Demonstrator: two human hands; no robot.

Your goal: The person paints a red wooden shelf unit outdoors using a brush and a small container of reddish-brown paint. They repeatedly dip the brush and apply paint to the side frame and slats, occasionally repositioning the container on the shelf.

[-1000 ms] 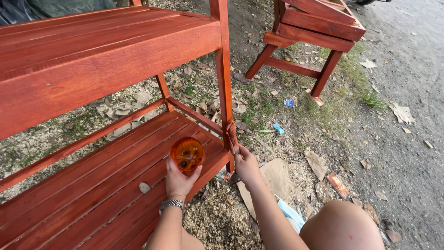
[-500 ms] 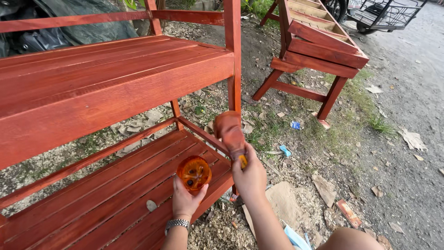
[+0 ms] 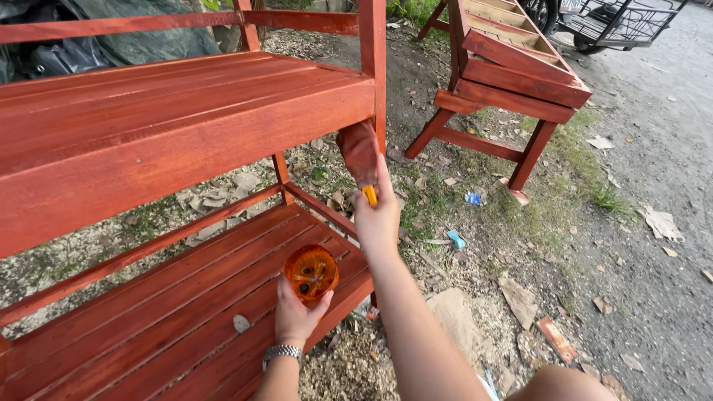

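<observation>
My right hand (image 3: 377, 215) grips a paintbrush (image 3: 359, 154) with a yellow handle and a red-stained head, held upright against the front corner post (image 3: 377, 67) of a red-brown wooden shelf rack. My left hand (image 3: 297, 315) holds a small round container (image 3: 310, 272) coated in red-orange stain, above the rack's lower slatted shelf (image 3: 171, 312). A metal watch (image 3: 281, 352) is on my left wrist. The upper shelf (image 3: 148, 119) of the rack fills the left of the view.
A second red wooden rack (image 3: 512, 74) stands tilted at the back right. The ground is dirt with sawdust, stones, litter and patches of grass. A wire cart (image 3: 616, 22) stands at the top right. My knee (image 3: 557, 382) shows at the bottom.
My right hand has risen from the lower shelf's corner, lifting the brush up to the corner post near the upper shelf. My left hand with the container has stayed in place.
</observation>
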